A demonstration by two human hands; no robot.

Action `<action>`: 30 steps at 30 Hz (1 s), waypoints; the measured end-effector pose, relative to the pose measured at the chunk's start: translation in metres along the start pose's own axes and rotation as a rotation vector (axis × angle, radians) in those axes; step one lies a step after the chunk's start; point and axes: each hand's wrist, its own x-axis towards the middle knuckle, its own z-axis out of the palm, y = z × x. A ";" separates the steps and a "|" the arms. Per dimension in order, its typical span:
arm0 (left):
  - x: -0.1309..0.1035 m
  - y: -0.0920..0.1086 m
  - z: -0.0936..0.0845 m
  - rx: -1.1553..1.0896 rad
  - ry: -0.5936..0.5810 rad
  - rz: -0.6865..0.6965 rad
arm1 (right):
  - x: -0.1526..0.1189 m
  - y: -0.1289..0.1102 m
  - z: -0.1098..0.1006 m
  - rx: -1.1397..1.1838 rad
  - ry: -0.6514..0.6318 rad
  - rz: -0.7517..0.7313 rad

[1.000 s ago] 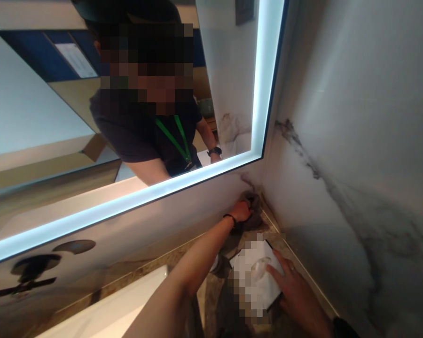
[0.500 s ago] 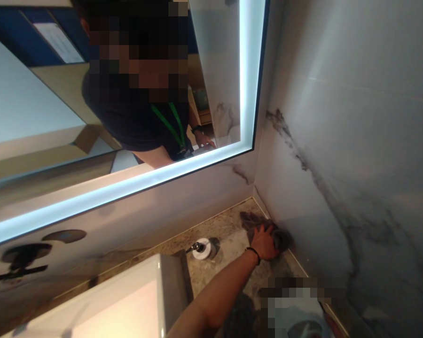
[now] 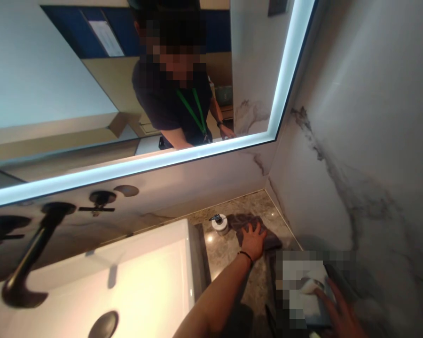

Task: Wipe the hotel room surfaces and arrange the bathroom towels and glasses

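Note:
My left hand (image 3: 254,240), wearing a dark wristband, presses on a dark grey cloth (image 3: 273,240) with its fingers bent and somewhat spread, gripping the fabric against the stone countertop (image 3: 229,204). A white soap dispenser (image 3: 219,226) with a dark pump stands just left of the cloth. At the lower right, my right hand (image 3: 340,307) holds what looks like a tissue box (image 3: 319,312) with a white tissue at its opening. Blurred blocks cover part of that box.
A white basin (image 3: 192,253) with a dark drain (image 3: 104,324) fills the lower left. A black wall faucet (image 3: 31,263) and cross handles (image 3: 100,202) project over it. Above hangs a lit mirror (image 3: 211,150) reflecting a person. The marbled wall (image 3: 384,155) bounds the right side.
My left hand has drawn the cloth away from the right wall, toward the soap dispenser. The view has shifted, showing more of the basin, the faucet and my right hand with the box.

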 end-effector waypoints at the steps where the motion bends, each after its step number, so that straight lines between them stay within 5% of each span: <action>1: -0.015 0.008 0.012 -0.002 0.010 -0.014 | 0.011 0.000 -0.001 -0.024 -0.041 0.008; 4: -0.059 0.019 0.035 -0.022 0.032 -0.123 | 0.041 -0.003 -0.015 -0.065 -0.102 -0.002; 10: -0.133 0.029 0.052 -0.015 0.116 -0.555 | 0.092 -0.011 -0.027 -0.077 -0.043 -0.149; 14: -0.182 0.084 0.100 0.062 0.166 -0.725 | 0.138 -0.025 -0.022 -0.087 -0.022 -0.201; 17: -0.221 0.132 0.144 0.064 0.179 -0.707 | 0.171 -0.033 -0.019 -0.082 -0.035 -0.248; 20: -0.250 0.160 0.171 -0.025 0.138 -0.674 | 0.195 -0.038 -0.016 -0.072 -0.045 -0.304; 23: -0.259 0.161 0.173 -0.133 0.076 -0.654 | 0.211 -0.043 -0.014 -0.065 -0.058 -0.357; 30: -0.239 0.135 0.138 -0.214 0.088 -0.425 | 0.224 -0.052 -0.009 -0.055 -0.079 -0.402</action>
